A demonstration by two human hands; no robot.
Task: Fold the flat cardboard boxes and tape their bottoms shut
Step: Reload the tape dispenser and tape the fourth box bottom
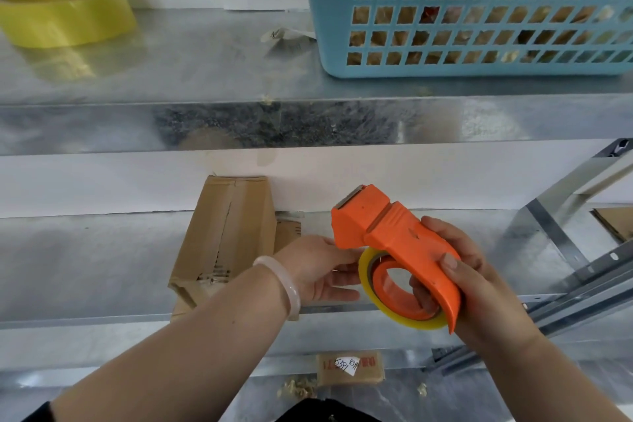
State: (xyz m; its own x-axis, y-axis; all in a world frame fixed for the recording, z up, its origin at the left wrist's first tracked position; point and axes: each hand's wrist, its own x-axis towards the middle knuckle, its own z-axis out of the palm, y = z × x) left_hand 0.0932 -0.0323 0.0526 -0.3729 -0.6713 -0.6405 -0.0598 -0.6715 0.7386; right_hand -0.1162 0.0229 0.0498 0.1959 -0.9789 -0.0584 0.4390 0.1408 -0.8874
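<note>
My right hand (469, 281) grips an orange tape dispenser (394, 236) by its handle, fingers curled through the core of the yellowish clear tape roll (368, 281) loaded in it. Its blade end points up and to the left. My left hand (322, 267), with a pale bangle on the wrist, reaches under the dispenser head, fingers stretched toward the roll's edge; whether they pinch the tape end is hidden. A flattened brown cardboard box (222, 236) lies on the middle metal shelf (85, 267), behind and left of my left hand.
On the upper metal shelf (205, 79) a spare yellow tape roll (65, 14) lies at the left and a blue plastic basket (472, 17) stands at the right. A small taped parcel with a handwritten label (349, 367) lies below. Shelf brackets (565, 250) run at the right.
</note>
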